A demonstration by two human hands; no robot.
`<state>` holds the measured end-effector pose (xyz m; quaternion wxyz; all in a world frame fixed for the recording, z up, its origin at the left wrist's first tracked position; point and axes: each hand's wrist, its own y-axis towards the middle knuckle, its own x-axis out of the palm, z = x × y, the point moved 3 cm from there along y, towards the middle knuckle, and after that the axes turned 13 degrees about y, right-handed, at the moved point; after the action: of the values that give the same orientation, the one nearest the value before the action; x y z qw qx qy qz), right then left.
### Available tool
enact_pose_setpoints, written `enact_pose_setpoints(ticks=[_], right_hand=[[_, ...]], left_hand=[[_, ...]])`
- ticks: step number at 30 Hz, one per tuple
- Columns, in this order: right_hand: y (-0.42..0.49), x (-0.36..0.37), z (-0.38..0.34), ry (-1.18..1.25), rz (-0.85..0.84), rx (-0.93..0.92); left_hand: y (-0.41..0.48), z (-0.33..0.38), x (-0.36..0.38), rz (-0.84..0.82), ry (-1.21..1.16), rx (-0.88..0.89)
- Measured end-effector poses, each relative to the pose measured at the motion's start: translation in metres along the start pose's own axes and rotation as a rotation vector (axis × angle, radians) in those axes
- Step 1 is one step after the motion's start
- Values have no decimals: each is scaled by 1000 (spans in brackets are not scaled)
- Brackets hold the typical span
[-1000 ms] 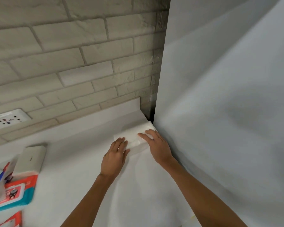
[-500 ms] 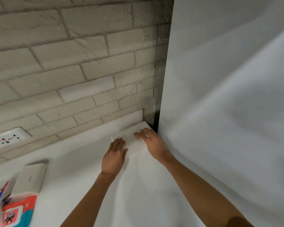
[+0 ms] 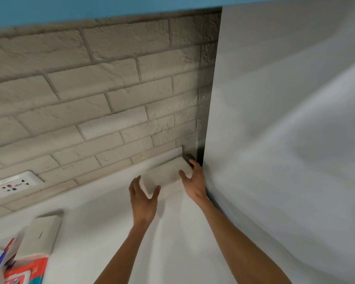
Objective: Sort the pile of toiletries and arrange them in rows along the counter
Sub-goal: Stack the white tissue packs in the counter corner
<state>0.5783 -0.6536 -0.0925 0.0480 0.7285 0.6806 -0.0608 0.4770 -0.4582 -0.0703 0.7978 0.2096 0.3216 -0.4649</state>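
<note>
Toiletries: one white pack (image 3: pixel 166 177) lies just beside the white panel (image 3: pixel 275 140). Our left hand (image 3: pixel 143 199) and right hand (image 3: pixel 194 182) flank it, fingers spread, gripping nothing. We reckon the row's barely begun; the pile (image 3: pixel 27 269) sits well left of the panel.

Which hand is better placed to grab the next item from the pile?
Probably left. The left hand is nearer the pile at lower left; the right hand is by the panel in the far corner.
</note>
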Motion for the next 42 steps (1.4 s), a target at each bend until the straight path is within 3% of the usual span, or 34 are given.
enact_pose_setpoints(ticks=[2,4,8,26,37,42], right_hand=[[0,0,9,124,35,149],[-3,1,18,200,35,209],[-8,3,23,252,12,226],[24,21,15,19,-84,257],[33,28,8,-20,-62,290],[25,27,-10,-82,23,171]], left_hand=[[-2,-4,6,-45,-219,-255],[0,-9,16,-107,-335,-380],[10,-18,30,-123,-326,-359],[47,-19,30,-103,-288,-381],[53,-7,21,-157,-227,-392],[50,-8,2,-232,-213,-367]])
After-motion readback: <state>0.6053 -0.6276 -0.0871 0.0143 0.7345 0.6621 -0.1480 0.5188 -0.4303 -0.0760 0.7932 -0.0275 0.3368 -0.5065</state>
